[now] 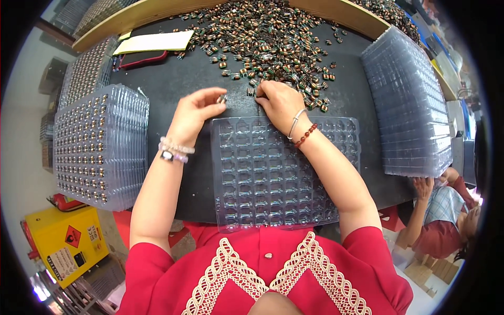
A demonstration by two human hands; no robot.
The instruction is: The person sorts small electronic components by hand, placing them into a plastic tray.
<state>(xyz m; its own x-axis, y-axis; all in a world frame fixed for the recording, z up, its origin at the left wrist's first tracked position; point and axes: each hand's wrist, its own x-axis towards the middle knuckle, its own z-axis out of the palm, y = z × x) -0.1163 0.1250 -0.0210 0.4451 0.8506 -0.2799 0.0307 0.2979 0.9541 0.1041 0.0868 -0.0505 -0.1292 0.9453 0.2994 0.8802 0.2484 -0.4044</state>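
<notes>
My left hand [195,111] pinches a small copper-wound coil [222,99] between thumb and fingers, above the dark table. Curled at the near edge of a heap of coils [268,44] is my right hand [282,102], thumb and fingertips close together. What lies between them, if anything, is hidden. A single coil [250,91] rests on the table just left of those fingertips. Nearer to me lies a clear plastic tray [223,173] with rows of moulded pockets, partly under my right forearm.
Stacked trays with coils in them [84,147] stand at the left; a tall stack of clear trays [409,110] stands at the right. A yellow paper strip [155,42] and a red-edged phone [143,59] lie far left. Wooden rails [352,16] border the table. Another person [441,215] sits at right.
</notes>
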